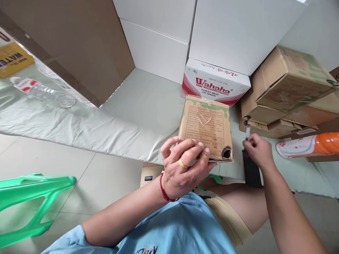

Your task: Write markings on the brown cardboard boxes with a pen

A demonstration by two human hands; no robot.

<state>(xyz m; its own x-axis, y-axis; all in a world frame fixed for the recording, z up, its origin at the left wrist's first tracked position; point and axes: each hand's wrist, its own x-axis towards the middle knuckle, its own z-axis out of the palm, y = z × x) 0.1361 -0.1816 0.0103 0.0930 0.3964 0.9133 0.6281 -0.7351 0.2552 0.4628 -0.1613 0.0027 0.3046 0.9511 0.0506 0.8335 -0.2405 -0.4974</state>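
At the cloth-covered table's [148, 106] front edge, the left hand [184, 165], fingers laid over the face, holds a brown carton [206, 123], green-dripped along its far edge, its near right corner holed. The right hand [256, 150], curled, pinches a small pale-tipped tool [248, 131].

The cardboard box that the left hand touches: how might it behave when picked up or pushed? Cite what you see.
The cardboard box is probably fairly stiff, given its flat faces and straight edges. Near its ragged corner hole, it may crumple if squeezed. Its square sides suggest sliding or tipping rather than rolling.
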